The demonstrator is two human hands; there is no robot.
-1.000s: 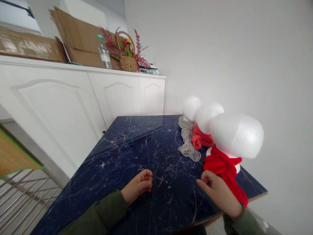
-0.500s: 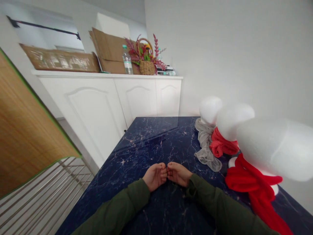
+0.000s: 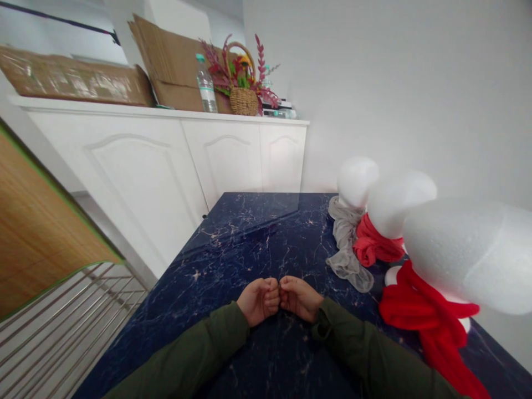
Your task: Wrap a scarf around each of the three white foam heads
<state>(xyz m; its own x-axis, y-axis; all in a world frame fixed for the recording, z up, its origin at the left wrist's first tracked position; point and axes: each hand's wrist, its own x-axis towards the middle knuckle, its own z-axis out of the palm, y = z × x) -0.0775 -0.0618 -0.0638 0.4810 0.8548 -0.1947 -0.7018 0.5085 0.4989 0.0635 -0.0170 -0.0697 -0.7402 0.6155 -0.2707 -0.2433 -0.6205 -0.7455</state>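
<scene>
My left hand (image 3: 259,301) rests on the dark blue marbled table (image 3: 249,235), its fingers curled into a loose fist. Against its knuckles lies my right hand (image 3: 301,298), curled the same way. Nothing shows in either hand. To the right stand three white foam heads. The farthest head (image 3: 358,178) has a grey scarf (image 3: 346,238) at its neck, trailing on the table. Around the middle head (image 3: 399,200) is a coral-red scarf (image 3: 376,244). A bright red scarf (image 3: 424,310) wraps the nearest head (image 3: 461,244) and hangs toward the table's front.
Behind the table is a white cabinet (image 3: 233,158) with cardboard (image 3: 166,66), a water bottle (image 3: 206,86) and a flower basket (image 3: 244,101) on top. At the left are a wooden board (image 3: 50,221) and a metal rack (image 3: 83,327).
The view has tilted down and shifted slightly, so the cabinet sits higher and further left. My hands stay together, with their fingers curled a little more tightly.
</scene>
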